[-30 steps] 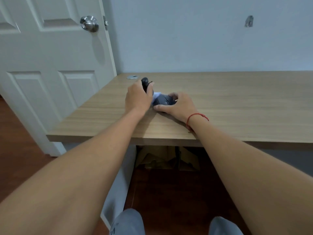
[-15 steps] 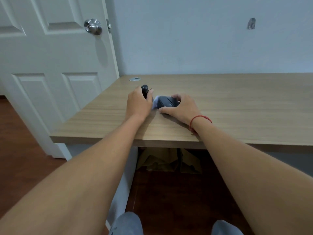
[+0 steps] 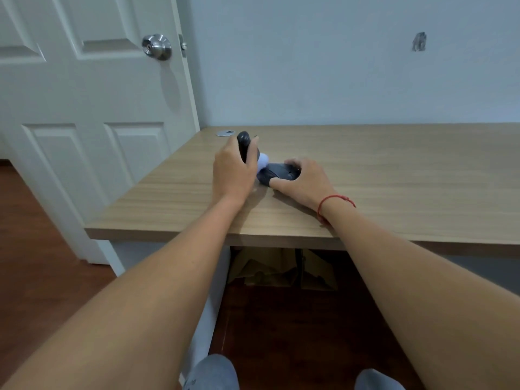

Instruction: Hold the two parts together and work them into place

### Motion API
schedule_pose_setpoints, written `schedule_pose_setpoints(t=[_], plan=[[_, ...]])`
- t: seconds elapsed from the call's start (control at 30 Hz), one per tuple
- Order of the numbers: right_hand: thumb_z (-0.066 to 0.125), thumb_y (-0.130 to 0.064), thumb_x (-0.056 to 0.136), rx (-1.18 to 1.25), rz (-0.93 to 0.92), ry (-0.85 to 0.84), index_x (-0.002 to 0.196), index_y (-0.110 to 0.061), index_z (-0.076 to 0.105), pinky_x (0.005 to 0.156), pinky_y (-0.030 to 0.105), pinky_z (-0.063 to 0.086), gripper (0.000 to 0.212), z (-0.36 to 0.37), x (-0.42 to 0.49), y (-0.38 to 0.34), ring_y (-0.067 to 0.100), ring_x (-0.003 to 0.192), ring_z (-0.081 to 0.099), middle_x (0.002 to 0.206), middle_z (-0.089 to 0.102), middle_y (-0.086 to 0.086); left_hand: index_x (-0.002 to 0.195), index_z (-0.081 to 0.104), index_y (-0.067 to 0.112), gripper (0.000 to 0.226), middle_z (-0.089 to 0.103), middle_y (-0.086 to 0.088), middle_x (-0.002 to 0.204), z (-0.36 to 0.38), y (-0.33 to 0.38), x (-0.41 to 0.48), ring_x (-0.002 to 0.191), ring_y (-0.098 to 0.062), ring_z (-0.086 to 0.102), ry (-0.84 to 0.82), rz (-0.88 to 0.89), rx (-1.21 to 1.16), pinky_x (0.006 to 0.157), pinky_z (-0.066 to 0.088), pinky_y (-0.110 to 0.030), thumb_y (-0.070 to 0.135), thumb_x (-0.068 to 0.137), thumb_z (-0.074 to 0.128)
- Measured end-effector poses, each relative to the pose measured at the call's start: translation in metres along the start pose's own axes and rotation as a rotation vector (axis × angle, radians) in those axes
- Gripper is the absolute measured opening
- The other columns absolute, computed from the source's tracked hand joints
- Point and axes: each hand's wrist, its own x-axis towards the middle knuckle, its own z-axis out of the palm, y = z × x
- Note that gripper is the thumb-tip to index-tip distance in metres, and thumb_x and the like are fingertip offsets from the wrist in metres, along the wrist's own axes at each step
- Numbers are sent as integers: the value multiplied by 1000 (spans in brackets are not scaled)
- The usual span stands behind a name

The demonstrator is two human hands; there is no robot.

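A dark grey, rounded plastic computer mouse (image 3: 278, 175) lies on the smooth wood-grain desk (image 3: 394, 175), gripped by the right hand (image 3: 302, 182). The left hand (image 3: 233, 170) clasps a black rounded handle (image 3: 244, 143) tipped with a pale lilac ball (image 3: 263, 161), touching the mouse.

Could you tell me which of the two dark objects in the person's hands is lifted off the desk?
The one gripped in the left hand: the dark handle-like object stands above the fist. The flat dark device under the right hand lies on the desk.
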Motion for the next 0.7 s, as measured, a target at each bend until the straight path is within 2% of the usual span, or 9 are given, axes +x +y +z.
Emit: schedule_pose_setpoints(t=[0.07, 0.17, 0.33, 0.43, 0.53, 0.63, 0.7], plan=[[75, -39, 71, -2, -3, -2, 111, -16, 65, 90, 39, 53, 47, -1, 0, -1, 20, 96, 63, 104, 68, 2, 88, 58, 0, 37, 65, -16, 83, 2, -2, 1, 78, -30, 59, -38, 2, 25, 68, 44, -36, 37, 91, 54], [75, -39, 73, -26, -4, -3, 119, -14, 63, 93, 36, 51, 53, 0, 0, -2, 19, 102, 60, 107, 63, 0, 88, 57, -1, 38, 65, -21, 88, 3, -10, 4, 85, -39, 59, -41, -69, 168, 65, 38, -35, 37, 91, 53], [71, -37, 75, -8, 22, -8, 124, -15, 61, 97, 38, 49, 54, 0, 0, -2, 22, 107, 60, 117, 65, 3, 81, 55, 0, 37, 60, -12, 73, 0, 2, -1, 68, -25, 53, 6, 62, -35, 63, 40, -33, 35, 92, 54], [68, -30, 78, -10, 27, -13, 125, -14, 61, 96, 34, 48, 50, -1, 1, -1, 22, 109, 60, 119, 64, 4, 73, 47, 7, 35, 52, -8, 68, 1, -2, 0, 64, -24, 47, -49, 21, 34, 60, 34, -29, 36, 90, 56], [65, -25, 78, -11, 44, -26, 128, -17, 59, 97, 31, 46, 51, 0, 1, 0, 21, 113, 58, 125, 62, 3, 73, 47, 8, 34, 54, -10, 71, 0, -9, 1, 69, -28, 51, -51, -68, 159, 60, 32, -30, 36, 90, 52], [63, -20, 79, -10, 46, -33, 127, -19, 60, 101, 33, 44, 48, 0, 2, 0, 21, 115, 56, 126, 62, 2, 78, 53, 2, 39, 62, -15, 76, 0, -3, 0, 72, -31, 55, -3, -28, 67, 61, 39, -34, 38, 91, 52], [62, -19, 79, -14, 40, -38, 129, -19, 59, 104, 37, 44, 49, 1, 3, 0, 22, 117, 56, 128, 62, 3, 79, 55, -1, 40, 61, -13, 72, 0, 0, -1, 68, -28, 53, 7, -5, -37, 63, 42, -35, 37, 91, 55]])
